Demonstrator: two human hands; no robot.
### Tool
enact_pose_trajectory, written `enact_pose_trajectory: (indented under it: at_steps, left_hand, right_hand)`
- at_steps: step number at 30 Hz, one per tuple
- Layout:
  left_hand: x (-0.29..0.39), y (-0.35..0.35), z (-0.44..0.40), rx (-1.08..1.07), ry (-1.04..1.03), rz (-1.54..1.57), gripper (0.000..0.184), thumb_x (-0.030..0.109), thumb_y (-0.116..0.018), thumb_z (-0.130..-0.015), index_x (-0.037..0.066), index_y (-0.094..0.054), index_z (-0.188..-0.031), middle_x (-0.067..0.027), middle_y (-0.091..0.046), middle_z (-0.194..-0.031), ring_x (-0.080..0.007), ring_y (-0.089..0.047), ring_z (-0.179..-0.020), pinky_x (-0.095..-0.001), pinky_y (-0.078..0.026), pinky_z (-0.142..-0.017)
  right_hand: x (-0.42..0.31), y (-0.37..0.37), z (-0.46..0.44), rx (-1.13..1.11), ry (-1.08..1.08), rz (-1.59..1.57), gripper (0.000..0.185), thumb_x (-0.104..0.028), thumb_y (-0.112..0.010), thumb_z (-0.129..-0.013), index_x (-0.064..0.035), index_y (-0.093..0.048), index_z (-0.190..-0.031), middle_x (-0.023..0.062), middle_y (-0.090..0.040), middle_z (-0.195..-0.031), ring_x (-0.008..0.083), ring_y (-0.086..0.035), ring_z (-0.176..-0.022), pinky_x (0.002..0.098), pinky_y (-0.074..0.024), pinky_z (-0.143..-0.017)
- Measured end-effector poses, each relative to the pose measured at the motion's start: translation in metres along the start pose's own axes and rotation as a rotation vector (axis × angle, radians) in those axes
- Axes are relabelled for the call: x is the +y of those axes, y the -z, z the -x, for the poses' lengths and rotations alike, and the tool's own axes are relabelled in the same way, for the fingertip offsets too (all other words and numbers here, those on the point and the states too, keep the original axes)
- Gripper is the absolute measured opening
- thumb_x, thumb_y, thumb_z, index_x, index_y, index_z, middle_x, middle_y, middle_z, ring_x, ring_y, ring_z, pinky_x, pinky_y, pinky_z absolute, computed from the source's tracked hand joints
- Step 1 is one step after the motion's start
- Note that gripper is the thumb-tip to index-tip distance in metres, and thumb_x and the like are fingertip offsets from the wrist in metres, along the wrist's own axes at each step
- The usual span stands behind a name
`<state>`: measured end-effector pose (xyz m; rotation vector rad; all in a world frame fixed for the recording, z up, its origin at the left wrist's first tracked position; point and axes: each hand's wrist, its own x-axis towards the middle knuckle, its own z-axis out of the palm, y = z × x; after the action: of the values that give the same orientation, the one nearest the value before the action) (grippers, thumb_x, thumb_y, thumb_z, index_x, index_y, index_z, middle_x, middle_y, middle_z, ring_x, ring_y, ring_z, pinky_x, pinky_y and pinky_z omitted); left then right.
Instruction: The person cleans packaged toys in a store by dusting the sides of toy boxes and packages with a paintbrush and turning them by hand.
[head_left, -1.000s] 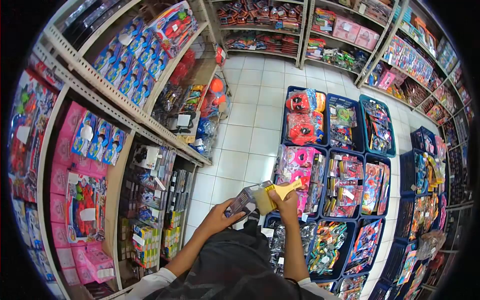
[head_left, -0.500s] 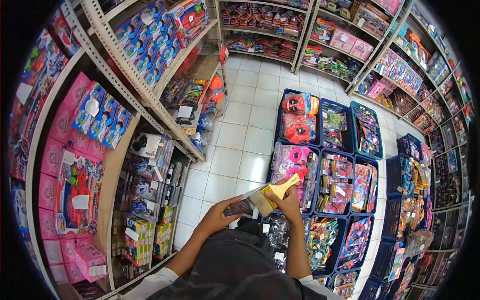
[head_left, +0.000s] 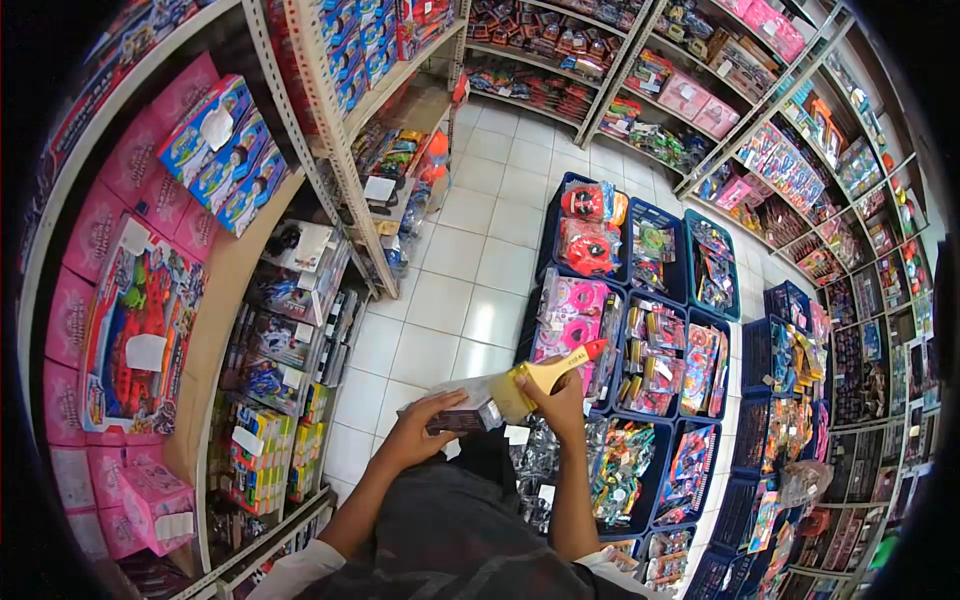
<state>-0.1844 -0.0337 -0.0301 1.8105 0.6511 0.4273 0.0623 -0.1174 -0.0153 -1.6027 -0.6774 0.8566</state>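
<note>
My right hand [head_left: 556, 408] is closed around a paintbrush [head_left: 560, 370] with a pale yellow handle, a red tip and a gold metal band. Its pale bristles point left, over a clear plastic package [head_left: 468, 418] with dark contents. Whether the bristles touch the package I cannot tell. On the package's left side, my left hand [head_left: 418, 432] grips it between thumb and fingers. Both hands are in front of my dark clothing. The package's underside is hidden.
Blue crates [head_left: 590, 278] of packaged toys stand on the tiled floor [head_left: 430, 300] ahead and to the right. A metal shelf post [head_left: 350, 170] rises at left, near pink boxes [head_left: 82, 320]. More stocked shelves [head_left: 540, 55] line the back and right.
The view has shifted, so the left shelves look nearer. The brush has tipped flatter, and its bristles now lie higher over the package. Both hands keep their hold.
</note>
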Motion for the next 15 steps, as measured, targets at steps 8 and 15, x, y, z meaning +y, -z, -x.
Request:
enact_pose_trajectory:
  at_steps: [8, 15]
  left_hand:
    - [-0.010, 0.009, 0.028, -0.047, -0.007, 0.026, 0.068, 0.003, -0.075, -0.073, 0.011, -0.053, -0.136, -0.0093, -0.054, -0.138, -0.0281, -0.049, -0.129, -0.0378, -0.037, -0.110]
    - [-0.015, 0.001, 0.035, -0.063, -0.029, 0.101, 0.069, 0.002, -0.076, -0.074, 0.013, -0.052, -0.137, -0.0107, -0.054, -0.138, -0.0263, -0.051, -0.127, -0.0367, -0.042, -0.106]
  right_hand:
    - [0.007, -0.011, 0.045, 0.132, -0.009, -0.015, 0.036, -0.012, -0.081, -0.078, 0.0019, -0.058, -0.102, 0.0102, -0.068, -0.093, 0.0162, -0.067, -0.083, 0.0304, -0.0538, -0.076]
    - [0.001, -0.008, 0.072, 0.264, -0.107, -0.017, 0.038, -0.017, -0.083, -0.077, -0.0003, -0.057, -0.100, 0.0089, -0.068, -0.093, 0.0138, -0.065, -0.082, 0.0286, -0.0524, -0.075]
